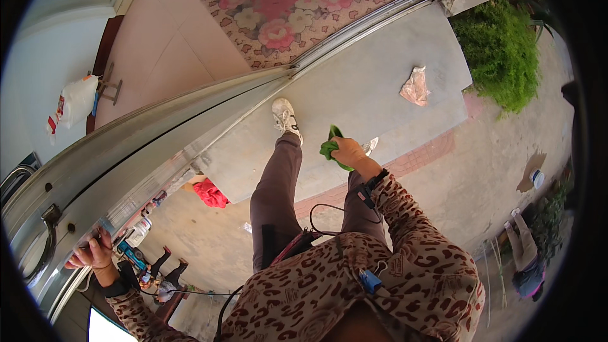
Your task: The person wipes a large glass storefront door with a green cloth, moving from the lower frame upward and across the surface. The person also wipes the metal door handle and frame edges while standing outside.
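A crumpled green cloth (329, 149) is bunched in my right hand (350, 153), which is held out over the grey doorstep (342, 88). At the lower left, my left hand (95, 251) is raised with bent fingers beside the edge of the metal-framed door (142, 156). Whether its fingertips touch the frame or glass cannot be told. A curved metal door handle (45, 244) sits just left of that hand. Both wrists wear black straps, with a dark cable running across my body.
Past the door track lies a flowered rug (304, 4). A crumpled pinkish cloth (416, 88) lies on the doorstep, and red fabric (210, 193) is by its lower edge. A green bush (498, 54) grows at the right. Other people are in the yard at lower left and lower right.
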{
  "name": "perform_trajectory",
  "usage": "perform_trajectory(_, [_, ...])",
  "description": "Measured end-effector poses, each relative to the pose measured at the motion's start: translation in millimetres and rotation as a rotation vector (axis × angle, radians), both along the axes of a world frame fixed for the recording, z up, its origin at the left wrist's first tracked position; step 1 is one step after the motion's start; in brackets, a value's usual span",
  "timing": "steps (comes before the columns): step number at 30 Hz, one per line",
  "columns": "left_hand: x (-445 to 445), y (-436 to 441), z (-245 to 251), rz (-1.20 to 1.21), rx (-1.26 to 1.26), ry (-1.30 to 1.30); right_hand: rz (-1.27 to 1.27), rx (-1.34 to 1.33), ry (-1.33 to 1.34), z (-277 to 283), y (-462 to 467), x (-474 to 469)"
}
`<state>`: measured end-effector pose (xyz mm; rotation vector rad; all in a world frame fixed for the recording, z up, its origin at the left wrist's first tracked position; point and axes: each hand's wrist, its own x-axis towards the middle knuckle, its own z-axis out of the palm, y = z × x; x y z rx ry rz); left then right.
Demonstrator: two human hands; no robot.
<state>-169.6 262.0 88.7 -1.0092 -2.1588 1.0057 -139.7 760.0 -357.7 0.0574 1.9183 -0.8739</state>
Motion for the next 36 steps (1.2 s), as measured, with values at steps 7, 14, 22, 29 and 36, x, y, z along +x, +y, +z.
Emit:
perform_trajectory(7, [-3.6, 12.3, -12.9, 0.017, 0.062, 0.037, -0.317, -0.418, 0.183, 81.0, -27.8, -54.0])
perform_trajectory(14, [-6.1, 16.8, -19.0, 0.001, 0.081, 0.082, -0.794, -0.762, 0.472, 155.0, -134.6, -112.5])
perform_trajectory(22, [28.9, -38.3, -17.6, 0.060, -0.013, 0.095, -1.214, -0.527, 0.226, 97.3, -201.8, -130.8])
perform_trajectory(29, [54.8, -55.3, -11.9, 0.075, -0.320, 0.038, -1.329, -0.356, -0.079, -89.8, -196.2, -144.3])
perform_trajectory(36, [42.0, -37.9, -24.5, 0.099, -0.315, -0.066, -1.256, -0.184, -0.059, -251.1, -189.6, -151.0])
